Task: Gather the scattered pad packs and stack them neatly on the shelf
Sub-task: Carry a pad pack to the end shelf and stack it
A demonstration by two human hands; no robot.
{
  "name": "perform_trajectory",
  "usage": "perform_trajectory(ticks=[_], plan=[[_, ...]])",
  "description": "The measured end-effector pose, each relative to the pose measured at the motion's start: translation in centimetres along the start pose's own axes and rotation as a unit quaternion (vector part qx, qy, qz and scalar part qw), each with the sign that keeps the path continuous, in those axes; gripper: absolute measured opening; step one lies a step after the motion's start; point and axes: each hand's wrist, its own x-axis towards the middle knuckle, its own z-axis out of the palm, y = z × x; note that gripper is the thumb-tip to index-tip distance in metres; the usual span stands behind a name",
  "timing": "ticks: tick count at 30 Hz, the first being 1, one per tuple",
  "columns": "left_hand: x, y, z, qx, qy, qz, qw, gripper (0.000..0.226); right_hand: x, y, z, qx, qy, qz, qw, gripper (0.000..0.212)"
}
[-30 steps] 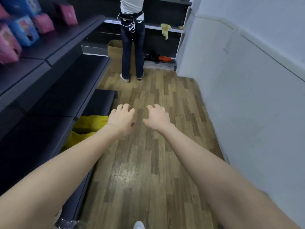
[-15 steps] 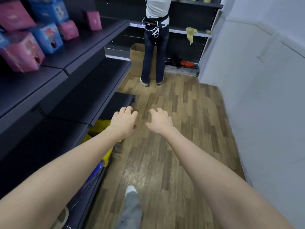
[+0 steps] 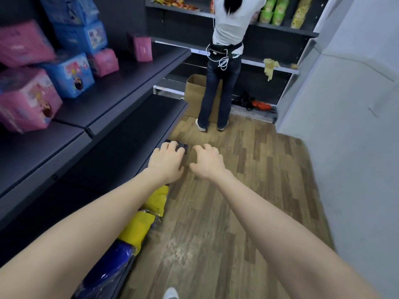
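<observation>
Pink and blue pad packs stand on the dark upper shelf (image 3: 129, 83) at the left: a big pink pack (image 3: 28, 100), a blue pack (image 3: 71, 75), a small pink pack (image 3: 104, 61) and an upright pink pack (image 3: 142, 48) further along. Both my arms reach forward over the wooden floor. My left hand (image 3: 167, 161) hangs beside the lower shelf's edge, fingers loosely curled, holding nothing. My right hand (image 3: 207, 161) is close beside it, fingers also loosely curled and empty.
A person in a white top and jeans (image 3: 222, 83) stands at the far shelving, next to a cardboard box (image 3: 194, 93). Yellow packs (image 3: 138, 229) and a blue pack (image 3: 108, 264) lie on the bottom shelf under my left arm. A grey wall (image 3: 345, 147) runs along the right.
The view has tilted up and advanced along the aisle, showing more of the pad packs and the far shelves. Both hands stay out in front, empty.
</observation>
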Motion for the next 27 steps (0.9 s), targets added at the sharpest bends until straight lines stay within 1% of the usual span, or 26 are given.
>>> perform_trajectory(ticks=[4,7,13,16,22,27], plan=[[3.1,-3.7,-0.9,0.006,0.013,-0.033,0.999,0.047,4.8,-2.5,-0.7,-0.003,0.014,-0.038,0.999,0.046],[4.4,-6.4,-1.4,0.015,0.023,-0.062,0.998,0.048,7.5,-4.6,-1.2,0.001,0.024,-0.07,0.997,0.048],[5.2,-11.7,-3.0,0.008,0.033,-0.128,0.991,0.052,10.8,-9.3,-1.7,0.008,0.044,-0.136,0.99,0.051],[5.1,-13.9,-3.8,0.003,0.047,-0.156,0.987,0.05,12.3,-11.6,-2.1,0.013,0.059,-0.165,0.984,0.051],[5.6,-17.5,-4.9,0.013,0.073,-0.207,0.975,0.049,15.3,-15.9,-2.5,0.02,0.071,-0.234,0.969,0.048],[6.5,-20.5,-5.8,0.011,0.089,-0.269,0.959,0.051,18.4,-19.1,-2.9,0.02,0.079,-0.298,0.951,0.051]])
